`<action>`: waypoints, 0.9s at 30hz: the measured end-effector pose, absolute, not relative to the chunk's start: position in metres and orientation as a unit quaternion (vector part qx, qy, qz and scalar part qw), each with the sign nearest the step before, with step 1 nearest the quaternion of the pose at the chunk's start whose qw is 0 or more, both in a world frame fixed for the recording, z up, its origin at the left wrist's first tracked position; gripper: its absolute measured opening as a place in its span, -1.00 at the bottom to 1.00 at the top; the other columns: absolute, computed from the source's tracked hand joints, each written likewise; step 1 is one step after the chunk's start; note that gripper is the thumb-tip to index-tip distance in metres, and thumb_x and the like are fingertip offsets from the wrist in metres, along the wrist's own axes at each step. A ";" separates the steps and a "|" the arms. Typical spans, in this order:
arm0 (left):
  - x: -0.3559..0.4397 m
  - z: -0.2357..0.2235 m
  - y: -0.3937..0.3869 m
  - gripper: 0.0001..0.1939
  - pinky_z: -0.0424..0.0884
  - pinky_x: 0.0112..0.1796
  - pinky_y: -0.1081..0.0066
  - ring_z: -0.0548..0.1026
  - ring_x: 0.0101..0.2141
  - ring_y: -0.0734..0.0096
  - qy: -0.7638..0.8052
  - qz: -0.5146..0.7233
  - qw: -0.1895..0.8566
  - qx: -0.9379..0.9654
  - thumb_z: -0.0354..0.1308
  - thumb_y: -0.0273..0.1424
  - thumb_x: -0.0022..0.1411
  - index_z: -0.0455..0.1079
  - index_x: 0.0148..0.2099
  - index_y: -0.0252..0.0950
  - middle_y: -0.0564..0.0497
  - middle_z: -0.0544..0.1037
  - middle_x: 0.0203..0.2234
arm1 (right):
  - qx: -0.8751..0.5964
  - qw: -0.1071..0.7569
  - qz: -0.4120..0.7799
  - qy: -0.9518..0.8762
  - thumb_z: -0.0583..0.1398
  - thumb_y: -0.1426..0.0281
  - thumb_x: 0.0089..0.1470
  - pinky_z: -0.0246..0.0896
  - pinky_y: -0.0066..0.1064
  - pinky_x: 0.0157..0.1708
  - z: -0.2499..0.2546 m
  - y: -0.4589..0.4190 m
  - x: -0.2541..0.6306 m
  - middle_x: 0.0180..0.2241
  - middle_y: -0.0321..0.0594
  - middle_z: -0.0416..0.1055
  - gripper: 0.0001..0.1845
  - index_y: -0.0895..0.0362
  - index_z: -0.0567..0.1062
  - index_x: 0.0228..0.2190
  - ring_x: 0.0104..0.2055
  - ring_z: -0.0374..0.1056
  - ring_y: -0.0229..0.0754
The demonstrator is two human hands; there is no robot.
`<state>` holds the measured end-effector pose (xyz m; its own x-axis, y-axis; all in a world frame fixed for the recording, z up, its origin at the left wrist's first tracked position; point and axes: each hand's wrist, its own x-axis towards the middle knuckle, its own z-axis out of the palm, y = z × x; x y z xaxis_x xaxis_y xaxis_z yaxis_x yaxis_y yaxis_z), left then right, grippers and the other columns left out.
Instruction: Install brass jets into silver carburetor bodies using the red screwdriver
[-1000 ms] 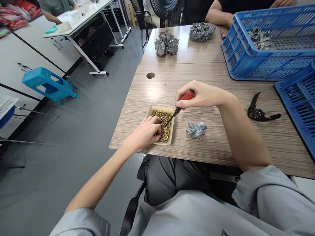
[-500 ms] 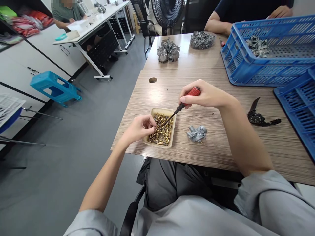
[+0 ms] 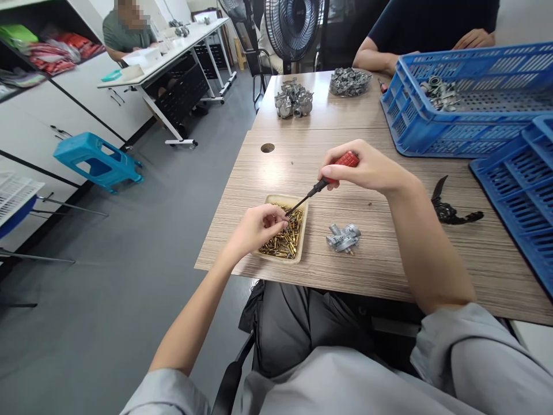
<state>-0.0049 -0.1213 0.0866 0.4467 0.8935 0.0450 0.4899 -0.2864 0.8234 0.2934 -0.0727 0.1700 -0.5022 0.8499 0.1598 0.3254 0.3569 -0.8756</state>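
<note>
While gripping a red screwdriver (image 3: 349, 159) in the right hand (image 3: 367, 168), left hand (image 3: 254, 230) curled above a tray (image 3: 305, 230) of brass pins (image 3: 280, 243), metal part (image 3: 343, 238) and blue crate (image 3: 432, 138) nearby.

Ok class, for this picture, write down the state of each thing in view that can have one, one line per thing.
Right hand: gripping the screwdriver.
Screwdriver: held tilted, tip over the tray.
Left hand: curled above the tray, grip unclear.
Tray: filled with brass parts.
Carburettor: lying untouched on the table.
Blue crate: holding metal parts.
</note>
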 end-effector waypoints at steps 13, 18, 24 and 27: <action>0.108 0.088 -0.129 -0.85 0.47 -0.19 0.33 0.57 -0.30 0.36 0.347 0.203 0.353 0.845 0.22 -0.53 0.35 0.62 -0.15 -0.25 0.00 0.70 -0.28 | -0.554 0.556 0.353 -0.510 0.40 0.09 0.18 0.28 -0.33 -0.54 0.117 -0.172 0.427 -0.52 -0.19 0.46 -0.68 0.09 0.64 -0.39 -0.50 0.37 -0.18; 0.131 0.070 -0.127 -0.90 0.45 -0.19 0.35 0.56 -0.31 0.36 0.358 0.206 0.329 0.849 0.27 -0.52 0.33 0.61 -0.16 -0.27 -0.01 0.70 -0.29 | -0.590 0.570 0.371 -0.435 0.41 0.04 0.11 0.25 -0.28 -0.57 0.061 -0.225 0.469 -0.52 -0.16 0.47 -0.66 0.06 0.63 -0.38 -0.49 0.36 -0.11; 0.132 0.065 -0.133 -0.92 0.43 -0.19 0.36 0.53 -0.33 0.38 0.369 0.213 0.309 0.850 0.28 -0.47 0.35 0.61 -0.16 -0.27 0.00 0.69 -0.30 | -0.591 0.592 0.395 -0.379 0.44 0.04 0.07 0.24 -0.32 -0.56 0.026 -0.257 0.494 -0.54 -0.17 0.45 -0.64 0.07 0.62 -0.39 -0.47 0.35 -0.13; 0.133 0.068 -0.138 -0.91 0.44 -0.19 0.36 0.53 -0.32 0.38 0.375 0.230 0.304 0.845 0.26 -0.44 0.36 0.60 -0.13 -0.27 0.00 0.69 -0.30 | -0.591 0.596 0.401 -0.367 0.47 -0.01 0.02 0.25 -0.34 -0.57 0.018 -0.258 0.501 -0.54 -0.19 0.44 -0.58 0.06 0.58 -0.40 -0.48 0.35 -0.14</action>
<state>0.1326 -0.1380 0.0682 0.6124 0.7742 0.1601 0.4942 -0.5330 0.6867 0.5008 -0.2585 0.0176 0.4077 0.9124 -0.0363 -0.0442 -0.0199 -0.9988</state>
